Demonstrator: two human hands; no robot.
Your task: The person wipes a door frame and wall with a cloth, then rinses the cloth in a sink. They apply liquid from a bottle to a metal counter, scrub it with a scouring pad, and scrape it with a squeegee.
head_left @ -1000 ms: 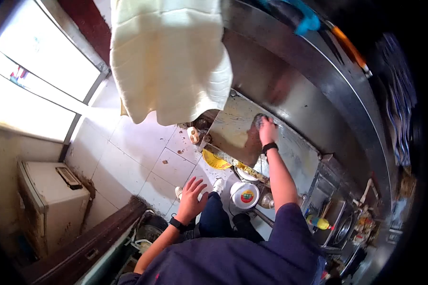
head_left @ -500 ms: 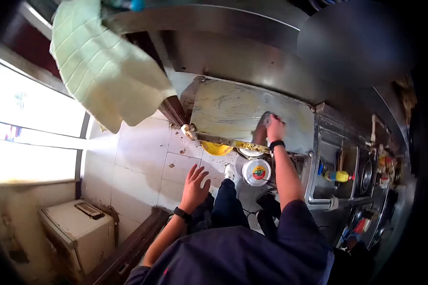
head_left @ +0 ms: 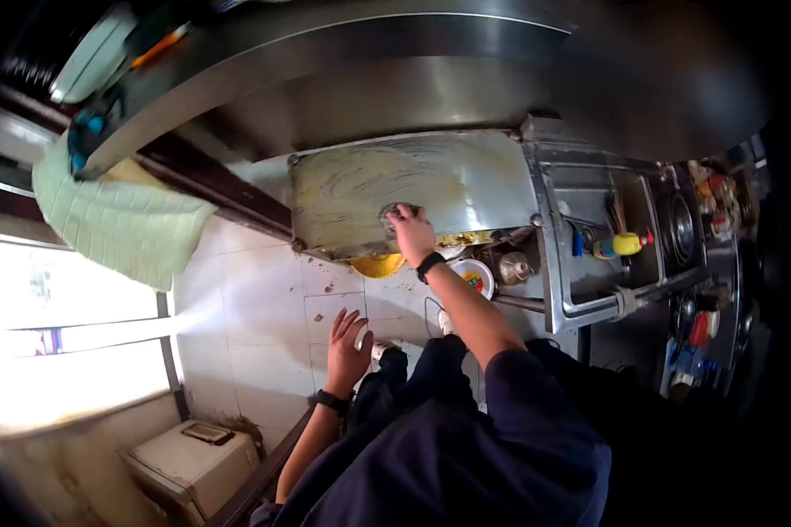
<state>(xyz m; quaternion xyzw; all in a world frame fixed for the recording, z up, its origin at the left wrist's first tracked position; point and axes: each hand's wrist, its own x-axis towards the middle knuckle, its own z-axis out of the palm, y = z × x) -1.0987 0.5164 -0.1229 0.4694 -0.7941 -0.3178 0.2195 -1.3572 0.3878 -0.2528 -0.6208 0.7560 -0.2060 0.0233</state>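
Note:
My right hand presses a dark, mesh-like steel wool scourer onto a metal tabletop, near its front edge. Grey swirling streaks and a yellowish film cover much of that surface. The fingers curl over the scourer and hide part of it. Lower and to the left, my left hand hangs in the air above the tiled floor, fingers apart, holding nothing. Each wrist wears a black band.
Below the table's front edge are a yellow basin, a white bucket and a round jar. A metal sink unit with a yellow bottle adjoins on the right. Pale green quilted cloth hangs at left.
My right hand has swept the scourer left across the tabletop. My left hand stays raised and open. The camera view has shifted, so the table sits further left.

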